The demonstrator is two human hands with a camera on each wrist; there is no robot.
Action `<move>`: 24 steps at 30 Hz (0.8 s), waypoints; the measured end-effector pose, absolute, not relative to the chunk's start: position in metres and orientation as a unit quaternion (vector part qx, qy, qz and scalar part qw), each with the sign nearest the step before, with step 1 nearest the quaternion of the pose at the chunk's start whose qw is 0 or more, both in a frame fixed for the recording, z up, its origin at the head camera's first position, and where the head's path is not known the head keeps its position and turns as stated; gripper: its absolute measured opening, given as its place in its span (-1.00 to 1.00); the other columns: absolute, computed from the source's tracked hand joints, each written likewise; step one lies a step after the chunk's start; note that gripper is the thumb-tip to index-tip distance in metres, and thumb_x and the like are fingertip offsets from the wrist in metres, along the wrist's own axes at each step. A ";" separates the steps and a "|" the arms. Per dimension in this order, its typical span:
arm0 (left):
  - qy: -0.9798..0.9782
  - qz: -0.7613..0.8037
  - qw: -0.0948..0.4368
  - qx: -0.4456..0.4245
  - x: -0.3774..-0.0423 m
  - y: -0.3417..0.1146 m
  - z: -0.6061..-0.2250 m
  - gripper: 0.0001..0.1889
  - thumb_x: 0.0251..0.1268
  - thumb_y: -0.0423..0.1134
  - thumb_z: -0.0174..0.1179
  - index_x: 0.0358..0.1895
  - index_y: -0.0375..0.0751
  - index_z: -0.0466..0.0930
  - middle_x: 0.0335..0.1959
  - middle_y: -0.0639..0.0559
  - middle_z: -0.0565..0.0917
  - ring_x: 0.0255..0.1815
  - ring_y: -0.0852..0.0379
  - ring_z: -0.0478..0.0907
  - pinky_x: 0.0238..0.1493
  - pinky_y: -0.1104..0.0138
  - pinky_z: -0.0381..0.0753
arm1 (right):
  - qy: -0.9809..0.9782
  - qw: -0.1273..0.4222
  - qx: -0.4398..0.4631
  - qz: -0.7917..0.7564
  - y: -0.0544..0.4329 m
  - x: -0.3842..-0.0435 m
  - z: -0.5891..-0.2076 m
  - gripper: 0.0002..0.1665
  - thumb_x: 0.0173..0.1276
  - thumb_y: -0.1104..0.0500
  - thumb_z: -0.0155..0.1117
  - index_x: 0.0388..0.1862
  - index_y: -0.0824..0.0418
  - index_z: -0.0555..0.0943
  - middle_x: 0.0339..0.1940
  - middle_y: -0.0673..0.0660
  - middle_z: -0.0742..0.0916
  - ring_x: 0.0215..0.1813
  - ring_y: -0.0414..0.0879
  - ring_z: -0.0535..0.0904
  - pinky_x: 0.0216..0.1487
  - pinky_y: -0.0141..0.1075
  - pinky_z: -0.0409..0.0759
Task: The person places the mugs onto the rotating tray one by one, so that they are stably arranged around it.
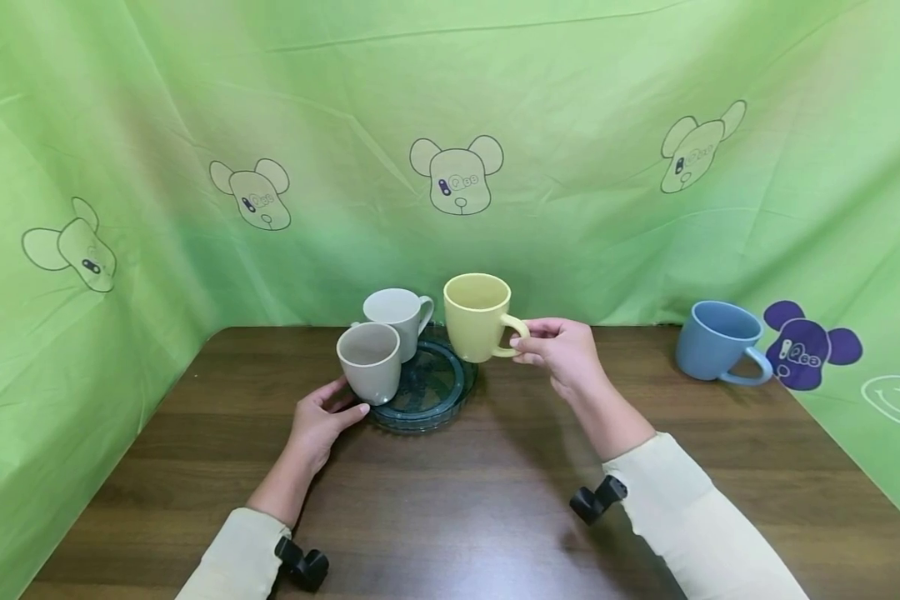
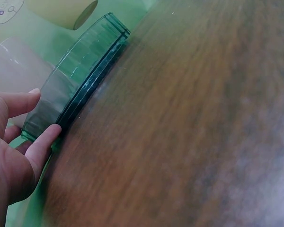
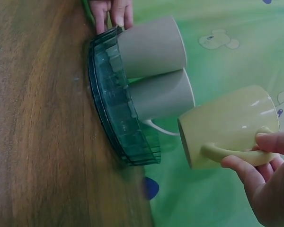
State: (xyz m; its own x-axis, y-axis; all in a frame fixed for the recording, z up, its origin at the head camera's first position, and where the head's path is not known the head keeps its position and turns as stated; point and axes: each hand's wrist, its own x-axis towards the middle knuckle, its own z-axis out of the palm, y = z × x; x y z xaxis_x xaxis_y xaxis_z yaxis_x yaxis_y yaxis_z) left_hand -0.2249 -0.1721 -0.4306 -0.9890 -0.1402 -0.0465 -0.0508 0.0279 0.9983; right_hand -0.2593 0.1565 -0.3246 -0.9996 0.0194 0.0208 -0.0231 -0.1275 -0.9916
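My right hand (image 1: 566, 354) pinches the handle of a yellow mug (image 1: 474, 321) and holds it upright, raised at the right side of a round, clear teal tray (image 1: 461, 400). The right wrist view shows the yellow mug (image 3: 227, 127) apart from the two mugs in the tray. A beige-grey mug (image 1: 370, 367) stands at the tray's left front. Behind it is a whitish mug (image 1: 393, 308), its handle to the right. My left hand (image 1: 318, 429) rests against the tray's left edge beside the beige-grey mug, thumb and fingers extended along the wall in the left wrist view (image 2: 19, 146).
A blue mug (image 1: 716, 342) stands at the far right of the brown wooden table (image 1: 450, 517), its handle pointing right. Green cloth (image 1: 345, 100) with printed bear heads hangs behind the table and along both sides.
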 end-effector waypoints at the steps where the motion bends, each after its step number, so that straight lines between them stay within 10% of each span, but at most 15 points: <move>1: -0.716 -0.694 0.032 0.067 -0.225 -0.172 -0.431 -0.38 0.11 -0.56 0.32 0.32 -0.44 0.39 0.35 -0.31 0.38 0.30 -0.21 0.40 -0.14 0.57 0.55 | -0.662 0.013 0.001 0.749 0.155 -0.260 -0.324 -0.54 0.10 0.64 0.25 0.04 0.70 0.47 -0.44 0.14 0.70 -0.34 -0.08 0.70 -0.27 -0.26 0.73; 24: -0.719 -0.691 0.026 0.070 -0.226 -0.174 -0.431 -0.36 0.12 -0.54 0.33 0.33 -0.41 0.39 0.37 -0.28 0.37 0.31 -0.20 0.39 -0.12 0.57 0.54 | -0.712 -0.011 -0.033 0.702 0.123 -0.280 -0.328 -0.67 0.05 0.65 0.27 -0.15 0.63 0.54 -0.35 0.31 0.70 -0.40 -0.04 0.70 -0.36 -0.30 0.72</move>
State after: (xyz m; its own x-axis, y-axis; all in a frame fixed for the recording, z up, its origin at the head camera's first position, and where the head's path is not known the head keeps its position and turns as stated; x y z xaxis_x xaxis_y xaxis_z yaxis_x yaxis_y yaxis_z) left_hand -0.2260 -0.1736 -0.4308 -0.9889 -0.1362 -0.0598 -0.0651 0.0351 0.9973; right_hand -0.2797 0.1229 -0.3281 -0.9976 0.0304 -0.0621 0.0625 0.0132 -0.9980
